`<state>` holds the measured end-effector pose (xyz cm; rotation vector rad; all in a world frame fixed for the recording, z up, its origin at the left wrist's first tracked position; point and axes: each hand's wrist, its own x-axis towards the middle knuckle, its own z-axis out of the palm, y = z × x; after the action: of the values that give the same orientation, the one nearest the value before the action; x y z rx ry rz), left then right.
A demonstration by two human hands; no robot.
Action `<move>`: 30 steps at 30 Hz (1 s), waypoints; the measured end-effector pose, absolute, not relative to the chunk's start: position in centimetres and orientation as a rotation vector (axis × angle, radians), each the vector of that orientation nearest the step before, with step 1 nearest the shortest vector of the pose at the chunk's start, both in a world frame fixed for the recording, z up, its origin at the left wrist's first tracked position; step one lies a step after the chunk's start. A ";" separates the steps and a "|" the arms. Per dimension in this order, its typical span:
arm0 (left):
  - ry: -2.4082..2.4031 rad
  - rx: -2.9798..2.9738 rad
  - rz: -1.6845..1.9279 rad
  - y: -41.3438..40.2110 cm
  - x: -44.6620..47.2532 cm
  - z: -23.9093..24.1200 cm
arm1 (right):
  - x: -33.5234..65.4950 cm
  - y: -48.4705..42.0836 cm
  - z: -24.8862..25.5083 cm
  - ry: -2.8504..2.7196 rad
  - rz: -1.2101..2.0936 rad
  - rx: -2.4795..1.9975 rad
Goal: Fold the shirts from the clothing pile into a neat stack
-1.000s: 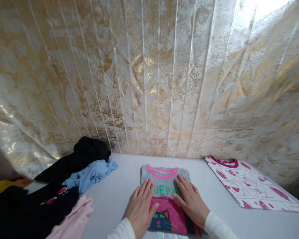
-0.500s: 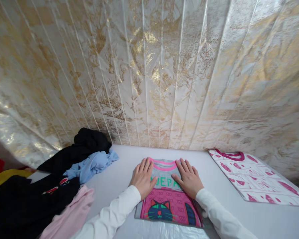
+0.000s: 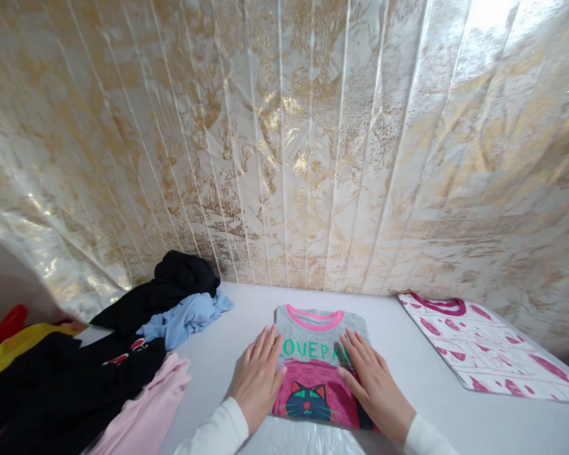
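Nearest to me, a shiny clear plastic sheet (image 3: 308, 439) is cut off by the lower border, so I cannot tell its full shape. My left hand (image 3: 258, 373) and my right hand (image 3: 372, 382) lie flat on the two sides of a short-sleeved-looking grey shirt with pink collar and cat print (image 3: 313, 373), their fingers stretched out and gripping nothing. This shirt is in front of me, on the white table (image 3: 208, 385), already a neat rectangle; I judge that only smoothing is left for it. My right hand hides the end of the green letters, and the folds underneath I cannot see. At left, the soft pale pink cloth (image 3: 146, 411), the black garment with red-and-white marks (image 3: 76, 385) and the crumpled light blue cloth (image 3: 184, 319) lie loose, so they seem not yet done. At right, the white shirt with magenta prints (image 3: 493, 347) lies flat and seems finished, its corner cut off. Behind stands the gold-patterned shiny curtain (image 3: 303, 158).
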<state>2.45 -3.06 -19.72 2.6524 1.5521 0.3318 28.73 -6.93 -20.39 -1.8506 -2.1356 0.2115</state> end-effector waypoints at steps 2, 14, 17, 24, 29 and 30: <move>1.510 2.662 0.326 -3.2 3.3 -19.5 | 27.4 -6.9 -20.1 -2.178 0.191 -1.893; 1.399 2.541 0.268 -4.2 4.7 -19.6 | 26.1 -7.0 -21.8 -2.210 0.085 -1.812; 1.435 2.324 0.345 -4.9 3.7 -19.5 | 28.6 -7.1 -22.3 -2.069 0.130 -1.743; 1.123 1.536 0.803 -6.1 2.1 -18.0 | 34.2 -8.0 -21.4 -1.807 0.156 -1.952; 1.124 1.213 0.848 -4.7 3.4 -18.9 | 32.3 -7.2 -20.9 -1.805 0.160 -1.931; 1.133 1.176 0.864 -4.4 3.7 -19.3 | 31.9 -6.9 -20.9 -1.789 0.194 -1.925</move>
<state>3.66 -4.41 -19.31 1.1757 1.1334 0.8636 31.91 -6.92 -20.89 -1.9254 -1.7885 0.1943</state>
